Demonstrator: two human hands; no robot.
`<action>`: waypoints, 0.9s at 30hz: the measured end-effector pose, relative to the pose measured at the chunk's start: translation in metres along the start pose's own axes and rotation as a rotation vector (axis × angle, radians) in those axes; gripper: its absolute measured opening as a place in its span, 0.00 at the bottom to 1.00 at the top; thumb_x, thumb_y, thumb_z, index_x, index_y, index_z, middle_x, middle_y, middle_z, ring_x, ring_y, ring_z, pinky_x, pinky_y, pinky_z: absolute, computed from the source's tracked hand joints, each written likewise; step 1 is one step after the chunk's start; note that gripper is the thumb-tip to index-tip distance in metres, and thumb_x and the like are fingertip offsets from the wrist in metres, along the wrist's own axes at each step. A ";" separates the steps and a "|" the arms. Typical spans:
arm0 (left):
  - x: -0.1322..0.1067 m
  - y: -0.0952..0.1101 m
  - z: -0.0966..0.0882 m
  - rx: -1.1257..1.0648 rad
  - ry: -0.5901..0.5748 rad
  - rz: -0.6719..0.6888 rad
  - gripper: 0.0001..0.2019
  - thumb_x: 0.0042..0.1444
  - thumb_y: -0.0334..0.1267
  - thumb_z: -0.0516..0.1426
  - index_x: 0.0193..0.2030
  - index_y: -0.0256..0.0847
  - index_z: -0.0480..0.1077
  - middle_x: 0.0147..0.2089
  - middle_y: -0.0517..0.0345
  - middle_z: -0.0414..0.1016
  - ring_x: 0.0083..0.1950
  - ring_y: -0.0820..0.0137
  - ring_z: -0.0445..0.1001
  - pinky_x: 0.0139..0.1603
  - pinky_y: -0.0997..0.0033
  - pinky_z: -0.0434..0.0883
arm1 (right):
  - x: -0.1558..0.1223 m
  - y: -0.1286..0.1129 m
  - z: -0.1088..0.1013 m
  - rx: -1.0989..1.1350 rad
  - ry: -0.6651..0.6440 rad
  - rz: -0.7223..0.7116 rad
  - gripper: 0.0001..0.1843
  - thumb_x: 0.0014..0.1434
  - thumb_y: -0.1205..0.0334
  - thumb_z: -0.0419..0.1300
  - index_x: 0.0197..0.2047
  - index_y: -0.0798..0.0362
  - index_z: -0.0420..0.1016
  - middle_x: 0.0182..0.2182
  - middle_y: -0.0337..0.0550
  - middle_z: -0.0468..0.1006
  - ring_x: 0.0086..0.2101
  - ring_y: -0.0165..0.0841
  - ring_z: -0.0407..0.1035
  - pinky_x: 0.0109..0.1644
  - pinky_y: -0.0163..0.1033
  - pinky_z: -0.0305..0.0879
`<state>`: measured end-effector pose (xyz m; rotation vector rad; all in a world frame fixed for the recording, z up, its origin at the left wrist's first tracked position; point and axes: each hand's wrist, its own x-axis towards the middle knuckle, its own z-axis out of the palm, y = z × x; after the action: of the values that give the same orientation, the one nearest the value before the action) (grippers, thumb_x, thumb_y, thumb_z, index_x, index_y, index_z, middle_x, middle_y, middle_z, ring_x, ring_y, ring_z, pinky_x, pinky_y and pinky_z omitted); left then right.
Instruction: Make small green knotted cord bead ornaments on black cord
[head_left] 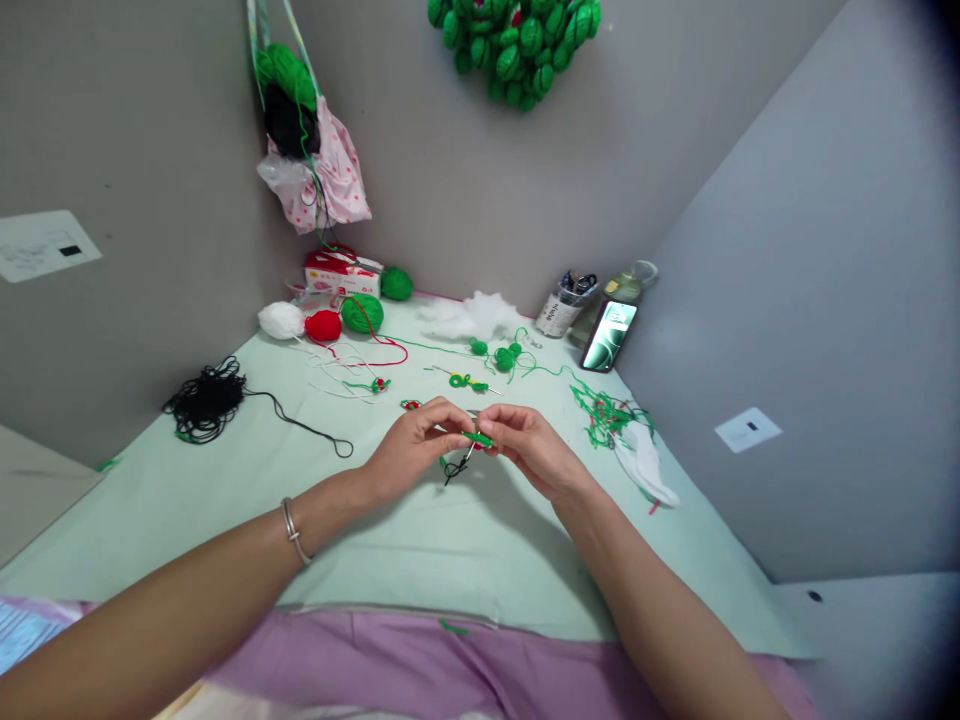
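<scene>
Over table, left hand, right hand angled inward; fingers pinching green piece.

Green bundle cut by top edge; left hand partly hides green piece.

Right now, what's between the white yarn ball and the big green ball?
In the head view, a red yarn ball sits between the white yarn ball and the big green ball.

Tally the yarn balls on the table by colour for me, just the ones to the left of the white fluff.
Green balls: 2
Red ball: 1
White ball: 1
Total: 4
</scene>
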<state>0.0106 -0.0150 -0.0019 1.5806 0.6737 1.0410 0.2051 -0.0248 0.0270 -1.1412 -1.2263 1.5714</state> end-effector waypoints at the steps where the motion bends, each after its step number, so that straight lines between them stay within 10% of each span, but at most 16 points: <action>1: 0.001 -0.001 0.000 -0.015 -0.014 -0.017 0.04 0.56 0.37 0.60 0.36 0.40 0.73 0.40 0.58 0.70 0.42 0.70 0.71 0.46 0.69 0.68 | 0.002 0.001 -0.001 0.021 0.041 -0.023 0.15 0.47 0.54 0.72 0.28 0.57 0.76 0.24 0.36 0.72 0.26 0.24 0.60 0.33 0.33 0.58; 18: 0.004 -0.005 -0.001 -0.212 -0.064 -0.132 0.07 0.56 0.39 0.61 0.37 0.39 0.68 0.35 0.60 0.71 0.36 0.73 0.72 0.41 0.70 0.67 | 0.002 0.012 0.008 0.093 -0.011 -0.103 0.14 0.52 0.51 0.70 0.30 0.55 0.78 0.33 0.42 0.79 0.30 0.28 0.71 0.39 0.36 0.67; 27: 0.006 0.000 -0.002 -0.286 -0.088 -0.171 0.09 0.54 0.39 0.63 0.37 0.38 0.69 0.37 0.58 0.72 0.37 0.72 0.73 0.44 0.68 0.70 | 0.017 0.008 -0.014 0.254 0.186 -0.123 0.18 0.46 0.53 0.73 0.29 0.56 0.72 0.29 0.40 0.77 0.20 0.20 0.61 0.21 0.27 0.58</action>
<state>0.0115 -0.0092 -0.0003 1.2900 0.5619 0.8924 0.2141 -0.0072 0.0145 -1.0037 -0.9272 1.4464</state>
